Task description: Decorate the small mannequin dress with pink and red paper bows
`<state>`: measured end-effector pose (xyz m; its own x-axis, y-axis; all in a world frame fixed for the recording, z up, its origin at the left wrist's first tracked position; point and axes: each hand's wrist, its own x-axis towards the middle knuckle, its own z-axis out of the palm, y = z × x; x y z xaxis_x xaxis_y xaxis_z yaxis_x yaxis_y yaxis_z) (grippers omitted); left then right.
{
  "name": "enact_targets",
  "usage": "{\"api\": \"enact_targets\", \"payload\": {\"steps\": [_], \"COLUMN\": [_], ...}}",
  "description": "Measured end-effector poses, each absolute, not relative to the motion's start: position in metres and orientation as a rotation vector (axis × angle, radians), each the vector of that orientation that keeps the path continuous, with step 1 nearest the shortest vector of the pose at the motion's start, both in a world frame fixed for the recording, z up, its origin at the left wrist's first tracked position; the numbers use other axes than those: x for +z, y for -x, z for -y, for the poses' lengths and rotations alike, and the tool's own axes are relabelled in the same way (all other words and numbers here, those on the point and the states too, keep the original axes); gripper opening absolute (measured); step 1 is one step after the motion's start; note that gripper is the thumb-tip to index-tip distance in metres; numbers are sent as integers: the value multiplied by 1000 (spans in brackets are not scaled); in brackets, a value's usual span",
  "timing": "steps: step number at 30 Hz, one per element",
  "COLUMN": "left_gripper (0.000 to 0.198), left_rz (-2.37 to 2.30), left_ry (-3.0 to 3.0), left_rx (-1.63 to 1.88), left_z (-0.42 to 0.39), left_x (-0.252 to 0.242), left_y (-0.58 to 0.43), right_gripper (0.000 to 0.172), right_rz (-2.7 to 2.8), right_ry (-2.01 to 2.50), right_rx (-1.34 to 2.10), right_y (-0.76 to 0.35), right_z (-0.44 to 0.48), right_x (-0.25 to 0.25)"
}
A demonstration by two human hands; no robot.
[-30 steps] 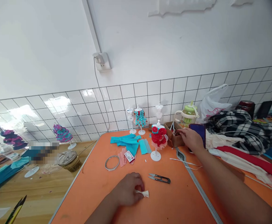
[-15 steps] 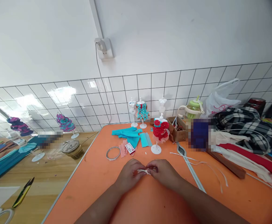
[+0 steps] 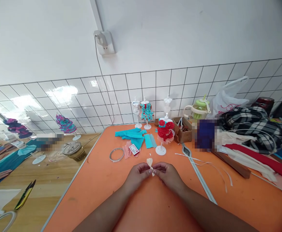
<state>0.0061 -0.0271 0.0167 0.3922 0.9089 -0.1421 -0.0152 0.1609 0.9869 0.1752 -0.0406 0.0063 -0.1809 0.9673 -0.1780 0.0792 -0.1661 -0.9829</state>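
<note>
From here I see my left hand and right hand, fingertips pinched together on the narrow waist of a small cream pleated strip, fabric perhaps, over the orange tabletop.

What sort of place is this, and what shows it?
Probably a craft workspace: a small mannequin wears red ruffles, turquoise pieces lie nearby, and the left hand and right hand pinch a gathered cream piece.

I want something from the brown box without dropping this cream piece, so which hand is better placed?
Probably the right hand: it's nearer the brown box, which sits ahead and to its right. The left hand also pinches the cream piece, so could likely hold it alone.
</note>
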Motion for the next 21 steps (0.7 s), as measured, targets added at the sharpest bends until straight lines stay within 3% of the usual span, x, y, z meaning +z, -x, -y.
{"api": "enact_targets", "payload": {"steps": [8,17,21], "left_gripper": [32,30,28], "left_rz": [-1061,-991,-1102], "left_ry": [-1243,-1167,-1252], "left_rx": [746,746,713], "left_z": [24,28,27], "left_x": [15,18,16], "left_y": [1,-2,0], "right_gripper": [19,24,30], "right_rz": [1482,1552,1461], "right_ry": [1234,1150,1159], "right_rx": [1280,1353,1538], "right_y": [-188,-186,-191], "right_z": [35,34,33], "right_x": [7,2,4]}}
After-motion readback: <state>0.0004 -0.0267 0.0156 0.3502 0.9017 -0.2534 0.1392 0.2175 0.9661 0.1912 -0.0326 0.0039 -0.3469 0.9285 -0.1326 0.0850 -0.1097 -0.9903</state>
